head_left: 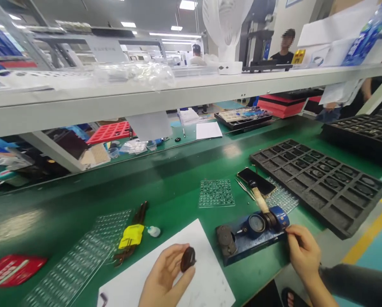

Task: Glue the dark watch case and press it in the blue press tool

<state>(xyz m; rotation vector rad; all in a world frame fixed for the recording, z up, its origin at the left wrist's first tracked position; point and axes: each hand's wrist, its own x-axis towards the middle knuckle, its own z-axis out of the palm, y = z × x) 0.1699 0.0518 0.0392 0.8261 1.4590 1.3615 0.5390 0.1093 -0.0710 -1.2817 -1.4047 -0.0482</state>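
Note:
Between the thumb and fingers of my left hand (168, 277) is a dark brown, glossy round part (188, 259), held above a white sheet of paper (206, 264). My right hand (304, 251) is closed in a pinch at the right end of a blue metal bench tool (251, 245). What its fingertips hold, if anything, is hidden. The tool carries a round dial-like piece (256, 224) and a lever with a tape-wrapped handle (260, 200). A clear tray of small dark pieces (217, 192) lies behind it.
A black compartment tray (319, 170) with dark round parts lies at right. Near the tool are a phone (256, 181) and tweezers (245, 188). At left are a clear plastic tray (78, 260), brown rods with yellow tape (131, 236) and a small white bottle (153, 231). A shelf (178, 94) spans above.

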